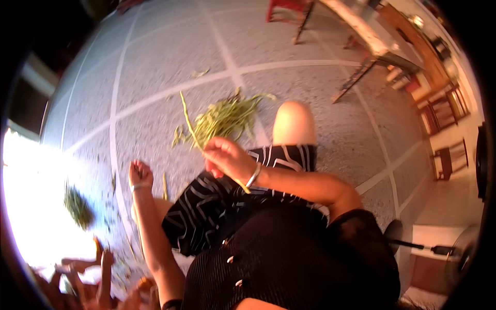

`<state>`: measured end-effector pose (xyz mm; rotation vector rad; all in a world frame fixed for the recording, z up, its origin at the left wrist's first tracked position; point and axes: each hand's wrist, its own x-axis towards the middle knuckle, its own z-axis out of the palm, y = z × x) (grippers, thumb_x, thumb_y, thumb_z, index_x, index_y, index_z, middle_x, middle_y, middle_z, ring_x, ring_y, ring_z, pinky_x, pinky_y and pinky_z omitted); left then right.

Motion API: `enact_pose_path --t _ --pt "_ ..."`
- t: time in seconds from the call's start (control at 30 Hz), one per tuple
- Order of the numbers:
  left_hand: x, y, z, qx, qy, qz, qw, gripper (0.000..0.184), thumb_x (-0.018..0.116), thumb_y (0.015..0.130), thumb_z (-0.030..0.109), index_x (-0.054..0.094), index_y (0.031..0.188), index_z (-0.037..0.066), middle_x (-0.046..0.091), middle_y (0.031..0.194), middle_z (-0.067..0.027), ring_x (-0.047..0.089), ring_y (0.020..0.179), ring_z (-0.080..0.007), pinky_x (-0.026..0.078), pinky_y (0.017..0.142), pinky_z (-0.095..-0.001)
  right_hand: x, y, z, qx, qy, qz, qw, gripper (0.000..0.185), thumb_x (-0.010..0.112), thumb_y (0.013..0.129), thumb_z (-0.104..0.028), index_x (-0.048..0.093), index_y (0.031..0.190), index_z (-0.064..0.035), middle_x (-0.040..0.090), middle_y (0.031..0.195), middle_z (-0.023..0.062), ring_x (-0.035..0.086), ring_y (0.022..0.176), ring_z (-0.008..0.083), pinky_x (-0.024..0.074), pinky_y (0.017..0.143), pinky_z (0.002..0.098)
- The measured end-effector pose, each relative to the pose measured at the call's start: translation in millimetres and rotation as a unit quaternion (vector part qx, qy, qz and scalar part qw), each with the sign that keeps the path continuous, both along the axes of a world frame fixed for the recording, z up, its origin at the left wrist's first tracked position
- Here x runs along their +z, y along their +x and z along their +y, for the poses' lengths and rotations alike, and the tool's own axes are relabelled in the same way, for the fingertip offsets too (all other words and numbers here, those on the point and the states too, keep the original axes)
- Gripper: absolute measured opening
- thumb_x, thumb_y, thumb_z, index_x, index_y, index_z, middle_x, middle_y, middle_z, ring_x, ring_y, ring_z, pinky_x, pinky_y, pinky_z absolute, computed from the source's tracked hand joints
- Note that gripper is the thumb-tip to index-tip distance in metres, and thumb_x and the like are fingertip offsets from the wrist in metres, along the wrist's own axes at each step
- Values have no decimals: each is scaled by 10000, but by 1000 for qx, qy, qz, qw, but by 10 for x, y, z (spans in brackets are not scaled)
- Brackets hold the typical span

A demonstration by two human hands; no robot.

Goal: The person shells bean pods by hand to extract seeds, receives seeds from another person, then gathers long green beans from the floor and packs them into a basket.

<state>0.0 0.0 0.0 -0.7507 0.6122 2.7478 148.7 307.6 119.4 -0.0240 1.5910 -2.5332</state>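
My right hand (227, 157) is closed around a long green bean (188, 116) above my lap. One end of the bean points up and away, and the other comes out near my wrist. Just beyond this hand, a loose pile of long beans (225, 118) lies on the floor. My left hand (140, 173) is off to the left with its fingers curled in; whatever they may hold is hidden. A single bean piece (165, 186) lies on the floor between that hand and my patterned shorts (194, 206).
A darker green bunch (77, 206) lies at left beside a brightly lit patch. Another person's limbs (98, 268) show at lower left. Table legs (356, 77) stand upper right, with wooden chairs (442, 116) farther right. A bean scrap (201, 73) lies beyond the pile.
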Motion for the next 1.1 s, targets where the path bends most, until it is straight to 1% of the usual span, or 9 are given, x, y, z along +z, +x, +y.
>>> enact_pose_path --t 0.07,0.1,0.3,0.43,0.67,0.87,0.97,1.07,1.1 --pt "-137 -84 -46 -74 35 6 997 268 414 890 262 481 706 78 454 606 -19 336 439 -89 205 306 -189 -221 -164 -38 -55 11 -16 998 124 487 858 -146 478 811 -31 540 614 56 471 456 86 376 404 211" --pt "623 -442 533 -91 -42 21 995 269 423 888 270 503 722 74 476 623 -23 351 446 -91 210 307 -186 86 -383 476 -102 -19 -9 995 130 491 852 -145 473 815 -22 539 610 58 474 452 94 376 402 219" --pt "1132 -802 2754 -269 -10 36 962 234 476 872 261 487 705 98 439 600 0 304 424 -60 171 312 -181 -199 -676 1811 -303 -21 -67 950 139 487 816 -131 489 761 -4 532 571 91 473 414 140 365 375 251" --pt "1746 -1173 4366 -340 -67 75 935 223 512 852 244 466 692 95 411 583 9 307 424 -67 172 309 -178 -490 -849 2383 -332 -108 -111 931 267 481 816 -180 497 605 -17 471 472 72 456 398 142 349 366 254" --pt "2774 -1302 7508 -505 -99 214 830 228 504 848 226 435 692 75 416 575 -8 367 433 -81 214 313 -182 -97 -509 2809 -290 -263 -91 916 142 463 856 -139 457 760 -35 476 543 55 435 405 137 347 396 264" --pt "3198 -915 9292 -506 -157 295 795 280 503 855 231 408 642 76 372 566 16 331 457 -61 156 334 -170 54 -239 3320 -371 -402 -58 835 110 474 862 -136 458 839 -30 501 638 61 442 468 134 374 450 261" --pt "3069 -1039 10143 -525 -144 352 761 193 471 822 187 518 694 51 559 640 -84 424 419 -114 323 337 -211 98 -96 3586 -391 -420 -50 817 105 474 863 -147 455 872 -44 502 669 52 448 521 134 366 489 260" --pt "3062 -740 10605 -399 -232 342 819 201 481 801 184 564 763 6 607 728 -144 559 532 -185 436 422 -272 111 20 3757 -411 -426 -64 804 92 465 855 -159 464 833 -70 500 658 40 429 522 136 333 501 264" --pt "3055 -686 10738 -370 -340 388 773 218 482 795 192 569 778 -7 611 760 -160 579 591 -215 456 475 -292 100 54 3819 -414 -434 -53 798 91 464 860 -151 453 851 -61 497 667 46 434 527 132 344 501 260"
